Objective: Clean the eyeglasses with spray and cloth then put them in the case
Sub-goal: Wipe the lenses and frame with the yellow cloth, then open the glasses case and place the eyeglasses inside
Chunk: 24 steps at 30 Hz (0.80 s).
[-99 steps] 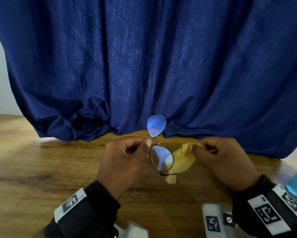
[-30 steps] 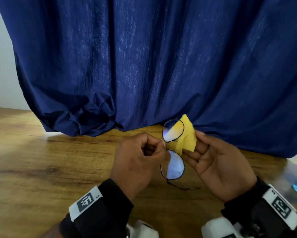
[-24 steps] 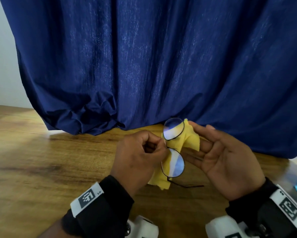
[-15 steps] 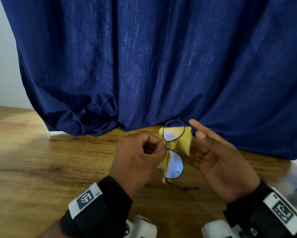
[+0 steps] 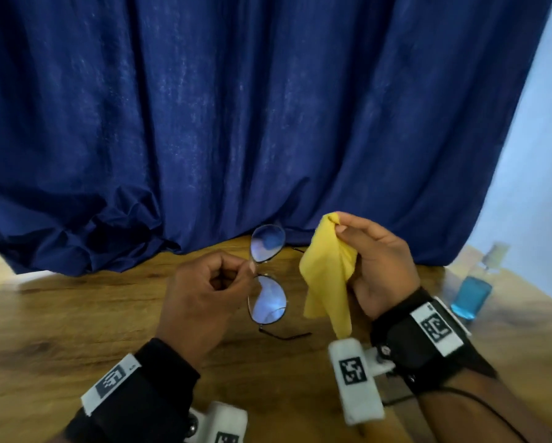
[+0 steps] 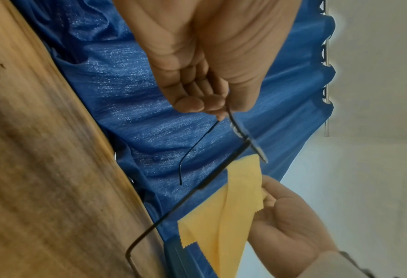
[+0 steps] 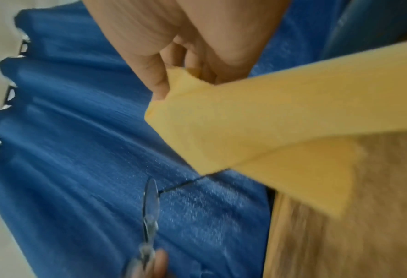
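Observation:
Thin black-rimmed eyeglasses (image 5: 267,276) (image 6: 235,129) (image 7: 151,203) are held upright above the wooden table (image 5: 76,321), one lens over the other, temples unfolded. My left hand (image 5: 204,292) (image 6: 205,94) pinches them at the bridge. My right hand (image 5: 376,260) (image 7: 174,47) grips a yellow cloth (image 5: 327,276) (image 6: 221,216) (image 7: 257,131) by its top; the cloth hangs loose, a short way right of the glasses and not touching them. A spray bottle (image 5: 474,289) of blue liquid stands at the table's right edge. The case is not in view.
A dark blue curtain (image 5: 236,123) hangs behind the table and bunches on its far edge. A pale wall (image 5: 539,155) shows to the right. Bare wooden tabletop lies to the left and in front of my hands.
My right hand has drawn the cloth away from the lenses to the right and now holds it bunched by its top. The left hand keeps its pinch on the glasses.

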Tool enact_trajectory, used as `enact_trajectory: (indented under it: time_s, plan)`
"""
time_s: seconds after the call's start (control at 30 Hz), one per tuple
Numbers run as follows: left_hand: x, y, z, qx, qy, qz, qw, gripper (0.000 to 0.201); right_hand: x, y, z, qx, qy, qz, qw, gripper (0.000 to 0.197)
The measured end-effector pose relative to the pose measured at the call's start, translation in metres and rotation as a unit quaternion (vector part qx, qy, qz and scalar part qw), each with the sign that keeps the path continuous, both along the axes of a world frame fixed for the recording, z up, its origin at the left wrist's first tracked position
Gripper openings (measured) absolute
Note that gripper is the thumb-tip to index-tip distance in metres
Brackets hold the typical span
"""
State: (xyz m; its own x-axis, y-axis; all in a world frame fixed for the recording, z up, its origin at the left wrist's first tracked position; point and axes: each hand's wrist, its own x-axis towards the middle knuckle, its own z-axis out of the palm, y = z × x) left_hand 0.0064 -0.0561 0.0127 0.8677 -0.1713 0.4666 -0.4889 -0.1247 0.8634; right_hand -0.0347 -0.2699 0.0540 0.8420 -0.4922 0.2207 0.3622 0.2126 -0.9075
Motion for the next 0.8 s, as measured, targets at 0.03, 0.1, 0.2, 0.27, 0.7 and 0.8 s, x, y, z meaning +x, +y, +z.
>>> enact_trajectory:
  time_s: [0.03, 0.1, 0.2, 0.27, 0.7, 0.8]
  plan:
    - [-0.001, -0.001, 0.001, 0.006, -0.002, -0.003, 1.000, 0.010, -0.006, -0.006, 0.005, -0.035, 0.003, -0.015, 0.999, 0.015]
    - [-0.002, 0.000, 0.001, 0.016, -0.006, 0.006, 1.000, 0.012, -0.026, -0.019, 0.016, -0.121, 0.007, -0.032, 0.992, 0.015]
    - [-0.001, 0.001, 0.001, 0.016, 0.001, 0.016, 1.000, 0.012, -0.068, -0.047, 0.030, -0.280, 0.024, -0.096, 0.955, 0.018]
    - [-0.005, -0.001, 0.003, 0.007, 0.005, 0.016, 1.000, 0.012, -0.100, -0.067, 0.036, -0.359, 0.037, -0.160, 0.919, 0.024]
    - [-0.022, 0.001, 0.015, -0.025, -0.052, -0.035, 0.998, 0.006, -0.141, -0.114, -0.003, -0.564, 0.373, -0.120, 0.727, 0.013]
    - [-0.020, 0.003, 0.017, -0.038, -0.065, -0.041, 0.996, 0.008, -0.129, -0.097, 0.021, -0.560, 0.278, -0.153, 0.765, 0.011]
